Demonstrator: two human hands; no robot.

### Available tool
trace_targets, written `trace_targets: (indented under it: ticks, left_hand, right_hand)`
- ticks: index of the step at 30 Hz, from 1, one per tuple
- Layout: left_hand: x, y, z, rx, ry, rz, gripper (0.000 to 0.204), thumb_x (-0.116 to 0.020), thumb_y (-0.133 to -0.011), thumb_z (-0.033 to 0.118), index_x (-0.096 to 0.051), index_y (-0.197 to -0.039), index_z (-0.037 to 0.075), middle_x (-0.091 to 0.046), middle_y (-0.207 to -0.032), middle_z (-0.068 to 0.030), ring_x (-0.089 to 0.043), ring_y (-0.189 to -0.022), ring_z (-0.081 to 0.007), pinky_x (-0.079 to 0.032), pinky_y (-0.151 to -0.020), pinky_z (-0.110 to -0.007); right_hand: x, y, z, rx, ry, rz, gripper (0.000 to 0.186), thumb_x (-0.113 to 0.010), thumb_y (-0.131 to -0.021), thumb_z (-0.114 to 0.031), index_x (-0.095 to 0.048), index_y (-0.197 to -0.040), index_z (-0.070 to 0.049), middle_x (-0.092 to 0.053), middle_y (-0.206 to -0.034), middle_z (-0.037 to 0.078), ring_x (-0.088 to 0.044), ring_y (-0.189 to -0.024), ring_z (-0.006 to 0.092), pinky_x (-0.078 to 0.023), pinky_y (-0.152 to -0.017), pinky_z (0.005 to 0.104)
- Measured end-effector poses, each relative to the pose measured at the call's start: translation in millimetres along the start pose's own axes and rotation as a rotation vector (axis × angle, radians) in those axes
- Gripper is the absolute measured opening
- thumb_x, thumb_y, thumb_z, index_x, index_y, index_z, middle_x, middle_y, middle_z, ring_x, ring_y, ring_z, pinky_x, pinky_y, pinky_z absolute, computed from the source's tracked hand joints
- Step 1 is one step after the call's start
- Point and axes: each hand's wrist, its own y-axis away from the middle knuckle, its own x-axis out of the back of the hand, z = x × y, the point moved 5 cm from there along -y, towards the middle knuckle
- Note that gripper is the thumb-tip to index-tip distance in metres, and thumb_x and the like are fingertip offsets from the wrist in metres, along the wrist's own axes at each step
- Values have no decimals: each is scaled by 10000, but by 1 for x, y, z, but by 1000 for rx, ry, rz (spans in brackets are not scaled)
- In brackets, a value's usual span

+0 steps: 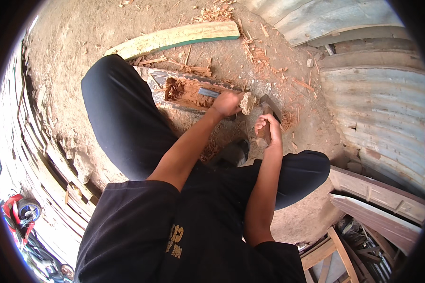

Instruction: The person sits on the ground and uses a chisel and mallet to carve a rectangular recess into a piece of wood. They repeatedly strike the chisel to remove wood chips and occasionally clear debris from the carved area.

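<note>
My left hand (227,104) grips a chisel (210,93) by its wooden handle end, the metal blade pointing left into a hollowed cavity in a wooden block (184,89). My right hand (268,129) holds a hammer (270,107) by its wooden handle, the dark metal head raised just right of the chisel's butt end. The block lies on the dirt ground between my legs in black trousers. Reddish chips fill its cavity.
A pale green-edged curved plank (174,38) lies behind the block. Wood shavings (262,56) litter the dirt. Corrugated metal sheets (378,104) stand at the right, wooden frames (378,203) at lower right, stacked boards (42,160) at left, a red wheeled thing (20,214) lower left.
</note>
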Motion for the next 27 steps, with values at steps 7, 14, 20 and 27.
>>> trace_targets:
  ticks: [7,14,20,27]
  left_hand:
    - [-19,5,0,-89,-63,13,421,-708,-643,145,-530,-999,8,-604,-971,-164,-583,-964,-348,-466,-835,-433]
    - [-14,-8,-4,-5,-28,-68,359,-678,-640,135,-494,-922,9,-600,-908,-181,-585,-906,-370,-464,-804,-438]
    - [-19,-11,-3,31,-122,-169,414,-710,-674,192,-506,-987,15,-627,-940,-173,-603,-944,-337,-470,-860,-414]
    - [-13,-8,-18,155,-84,-174,432,-702,-669,171,-506,-1016,3,-611,-977,-175,-588,-980,-345,-475,-864,-423]
  right_hand:
    - [-2,30,7,158,47,142,97,-574,-798,-82,-482,-800,-54,-457,-653,23,-457,-545,120,-415,-518,271]
    - [-6,24,37,66,114,125,106,-574,-808,-98,-476,-807,-59,-449,-632,20,-447,-537,112,-414,-507,271]
    - [5,19,25,229,79,200,93,-572,-806,-83,-500,-783,-29,-482,-643,44,-492,-540,147,-459,-513,310]
    - [-10,23,47,77,416,93,90,-591,-791,-83,-540,-776,-10,-530,-630,66,-537,-504,164,-466,-467,308]
